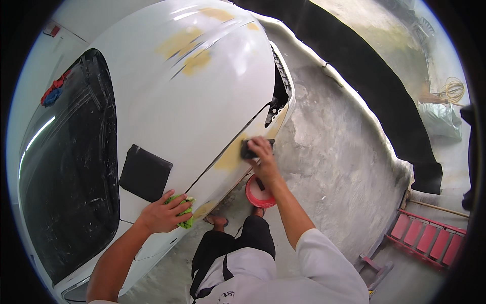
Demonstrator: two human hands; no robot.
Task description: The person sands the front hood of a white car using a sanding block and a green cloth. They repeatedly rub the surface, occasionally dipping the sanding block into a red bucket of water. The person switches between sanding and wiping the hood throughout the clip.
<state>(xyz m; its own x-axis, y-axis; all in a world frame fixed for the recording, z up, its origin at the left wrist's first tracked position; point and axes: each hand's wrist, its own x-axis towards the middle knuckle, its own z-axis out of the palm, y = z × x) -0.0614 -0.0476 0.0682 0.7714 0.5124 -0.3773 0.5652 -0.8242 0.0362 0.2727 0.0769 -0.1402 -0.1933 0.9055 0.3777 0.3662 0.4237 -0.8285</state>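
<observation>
A white car with yellowish filler patches stands in front of me. My right hand (261, 150) grips a black sanding block (248, 150) against a yellow filler patch (229, 155) on the front fender; hand and block are slightly blurred. Farther back along the fender, my left hand (169, 210) rests on the bodywork with its fingers over a crumpled green cloth (186, 213). Beside that hand, a black square sheet (145, 173) lies on the white hood (187, 111). Below my right forearm, a red bucket (261, 204) stands on the floor, with a small dark piece inside it.
More filler patches (196, 62) and dark streaks mark the hood's far side. A red and blue cloth (54, 89) lies by the windshield (63, 167). A long black sheet (374, 86) runs along the right, and a red slatted rack (425, 238) stands at the lower right.
</observation>
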